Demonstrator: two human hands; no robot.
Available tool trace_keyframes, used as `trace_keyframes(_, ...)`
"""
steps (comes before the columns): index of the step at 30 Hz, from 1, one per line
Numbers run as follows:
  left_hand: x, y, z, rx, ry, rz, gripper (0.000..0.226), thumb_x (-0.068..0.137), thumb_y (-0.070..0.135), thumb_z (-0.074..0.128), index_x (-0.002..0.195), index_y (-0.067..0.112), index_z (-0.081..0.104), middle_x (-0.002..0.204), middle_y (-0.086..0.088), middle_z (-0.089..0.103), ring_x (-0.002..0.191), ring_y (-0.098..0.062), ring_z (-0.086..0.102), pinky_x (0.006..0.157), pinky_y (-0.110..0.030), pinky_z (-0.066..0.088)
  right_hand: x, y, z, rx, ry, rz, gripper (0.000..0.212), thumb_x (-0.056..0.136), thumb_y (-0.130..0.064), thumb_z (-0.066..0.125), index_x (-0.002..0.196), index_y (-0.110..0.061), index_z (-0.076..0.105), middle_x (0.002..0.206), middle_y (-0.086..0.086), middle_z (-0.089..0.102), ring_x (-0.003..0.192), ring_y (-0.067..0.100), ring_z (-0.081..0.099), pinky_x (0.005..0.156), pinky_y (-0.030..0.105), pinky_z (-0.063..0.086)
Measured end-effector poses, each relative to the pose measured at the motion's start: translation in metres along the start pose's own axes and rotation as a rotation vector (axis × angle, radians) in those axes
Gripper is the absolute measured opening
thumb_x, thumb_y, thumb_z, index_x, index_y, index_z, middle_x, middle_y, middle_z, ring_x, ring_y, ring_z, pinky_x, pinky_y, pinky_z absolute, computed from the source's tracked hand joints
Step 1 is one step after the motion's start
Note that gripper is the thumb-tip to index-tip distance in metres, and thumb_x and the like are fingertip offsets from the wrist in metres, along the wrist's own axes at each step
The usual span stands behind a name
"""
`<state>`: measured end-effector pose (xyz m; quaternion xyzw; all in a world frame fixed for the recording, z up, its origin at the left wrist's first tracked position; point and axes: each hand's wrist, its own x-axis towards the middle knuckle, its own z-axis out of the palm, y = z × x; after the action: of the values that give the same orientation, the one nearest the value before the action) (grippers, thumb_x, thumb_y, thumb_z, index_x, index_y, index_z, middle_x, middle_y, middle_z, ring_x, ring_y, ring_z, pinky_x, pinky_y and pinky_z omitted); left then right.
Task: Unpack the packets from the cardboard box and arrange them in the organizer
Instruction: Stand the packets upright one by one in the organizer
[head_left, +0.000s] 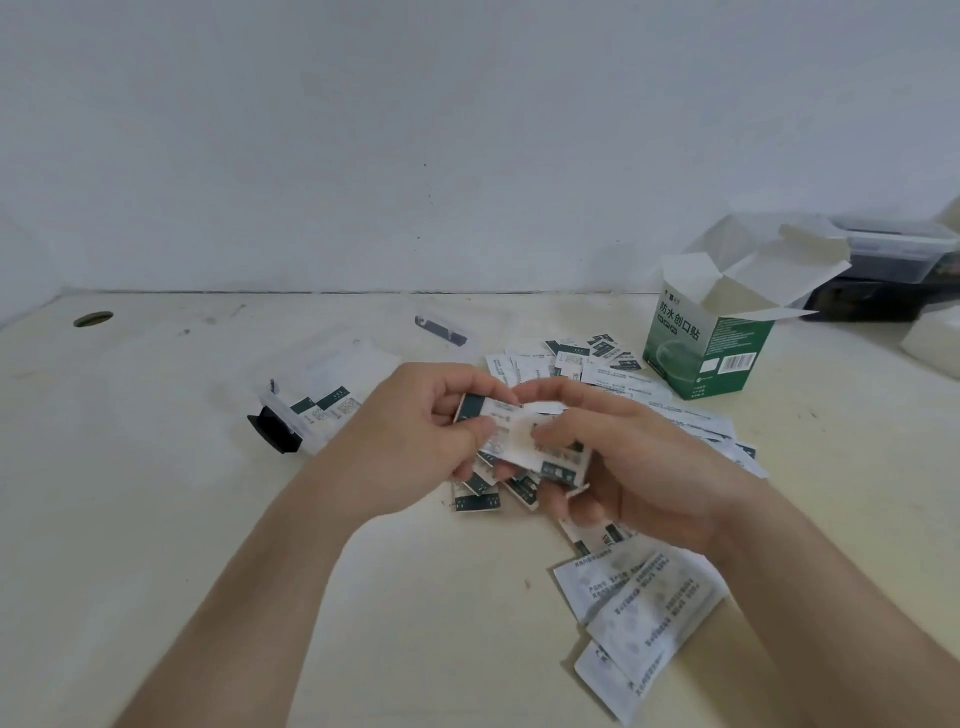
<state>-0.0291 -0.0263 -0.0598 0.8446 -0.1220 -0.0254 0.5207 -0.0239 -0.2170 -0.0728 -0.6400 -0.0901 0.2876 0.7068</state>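
My left hand (421, 436) and my right hand (628, 467) meet above the table's middle, both closed on a small stack of white and dark-green packets (511, 441). More packets lie loose on the table: a spread behind my hands (582, 358), several under them (478, 501), and larger white ones by my right forearm (639, 603). The green and white cardboard box (711, 338) stands at the right with its flaps open. The clear plastic organizer (322, 400) lies open to the left with a few packets inside.
A round cable hole (93, 319) sits at the table's far left. Dark and clear storage containers (883, 270) are stacked at the far right by the wall. A white object (935, 338) lies at the right edge.
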Motion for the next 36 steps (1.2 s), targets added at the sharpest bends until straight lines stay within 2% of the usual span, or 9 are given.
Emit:
trace_keyframes(3, 0.002, -0.002, -0.001, 0.045, 0.094, -0.048, 0.025, 0.089, 0.002, 0.058, 0.093, 0.023, 0.07, 0.048, 0.002, 0.059, 0.044, -0.011, 0.051, 0.054, -0.023, 0.044, -0.002, 0.001, 0.003, -0.557, 0.328, -0.267, 0.021, 0.088, -0.027, 0.066, 0.102, -0.024, 0.05, 0.099, -0.003, 0.065, 0.075, 0.014, 0.063, 0.065, 0.031, 0.053)
trace_keyframes(6, 0.002, 0.0, 0.001, 0.056, 0.124, -0.079, 0.027, 0.087, 0.001, 0.056, 0.094, 0.022, 0.071, 0.046, 0.001, 0.058, 0.041, -0.008, 0.049, 0.046, -0.015, 0.04, -0.002, 0.004, 0.009, -1.134, 0.404, -0.505, 0.029, 0.075, -0.046, 0.072, 0.089, -0.03, 0.052, 0.1, -0.015, 0.056, 0.09, 0.01, 0.058, 0.077, 0.031, 0.049)
trace_keyframes(11, -0.001, 0.004, 0.0, 0.067, 0.051, -0.112, 0.031, 0.081, 0.0, 0.054, 0.092, 0.023, 0.073, 0.047, -0.002, 0.058, 0.043, -0.009, 0.05, 0.047, -0.016, 0.041, 0.001, 0.005, 0.024, -1.449, 0.396, -0.581, 0.025, 0.08, -0.046, 0.071, 0.082, -0.025, 0.058, 0.094, -0.009, 0.063, 0.078, 0.016, 0.057, 0.079, 0.033, 0.04)
trace_keyframes(17, -0.003, 0.005, -0.007, -0.13, -0.062, -0.081, 0.027, 0.087, 0.008, 0.064, 0.112, 0.019, 0.065, 0.072, -0.005, 0.064, 0.061, -0.014, 0.062, 0.063, -0.022, 0.053, -0.003, 0.002, 0.023, -0.838, 0.28, -0.394, 0.021, 0.08, -0.029, 0.077, 0.07, -0.016, 0.063, 0.067, 0.0, 0.068, 0.057, 0.004, 0.057, 0.06, 0.023, 0.048)
trace_keyframes(20, -0.002, -0.002, -0.01, -0.063, -0.113, 0.047, 0.085, 0.062, 0.038, 0.086, 0.134, 0.046, 0.04, 0.12, 0.014, 0.053, 0.103, -0.002, 0.06, 0.084, -0.026, 0.054, -0.003, 0.0, 0.013, -0.334, 0.224, -0.321, 0.021, 0.077, -0.018, 0.079, 0.074, -0.003, 0.064, 0.08, 0.021, 0.071, 0.068, 0.027, 0.062, 0.061, 0.029, 0.053)
trace_keyframes(23, -0.006, 0.0, 0.001, 0.07, -0.148, 0.161, 0.121, 0.051, 0.043, 0.091, 0.138, 0.063, 0.01, 0.144, 0.034, 0.022, 0.132, 0.014, 0.026, 0.107, -0.023, 0.036, -0.002, -0.003, 0.011, -0.004, 0.133, -0.251, 0.025, 0.071, -0.021, 0.079, 0.079, -0.005, 0.062, 0.094, 0.028, 0.07, 0.082, 0.037, 0.058, 0.064, 0.03, 0.051)
trace_keyframes(27, -0.008, 0.005, 0.015, 0.159, -0.078, 0.298, 0.112, 0.063, 0.03, 0.088, 0.139, 0.06, 0.012, 0.14, 0.036, 0.019, 0.13, 0.017, 0.021, 0.086, 0.004, 0.032, -0.001, -0.005, 0.013, 0.109, 0.062, -0.222, 0.03, 0.072, -0.023, 0.074, 0.087, -0.002, 0.06, 0.093, 0.025, 0.069, 0.078, 0.032, 0.068, 0.069, 0.035, 0.05)
trace_keyframes(32, -0.006, 0.002, 0.011, 0.197, -0.01, 0.375, 0.094, 0.061, 0.038, 0.083, 0.139, 0.044, 0.032, 0.133, 0.02, 0.035, 0.129, 0.0, 0.038, 0.102, -0.018, 0.038, 0.0, -0.007, 0.01, 0.141, -0.012, -0.172, 0.022, 0.079, -0.022, 0.073, 0.089, -0.006, 0.062, 0.101, 0.025, 0.069, 0.072, 0.029, 0.069, 0.059, 0.03, 0.054)
trace_keyframes(36, -0.008, 0.007, 0.003, 0.174, -0.013, 0.364, 0.101, 0.06, 0.036, 0.088, 0.142, 0.044, 0.029, 0.133, 0.02, 0.035, 0.129, 0.004, 0.036, 0.096, -0.005, 0.035, -0.002, -0.017, 0.011, 0.116, -0.064, -0.165, 0.021, 0.08, -0.019, 0.075, 0.091, -0.006, 0.062, 0.099, 0.025, 0.069, 0.074, 0.029, 0.07, 0.062, 0.032, 0.055)
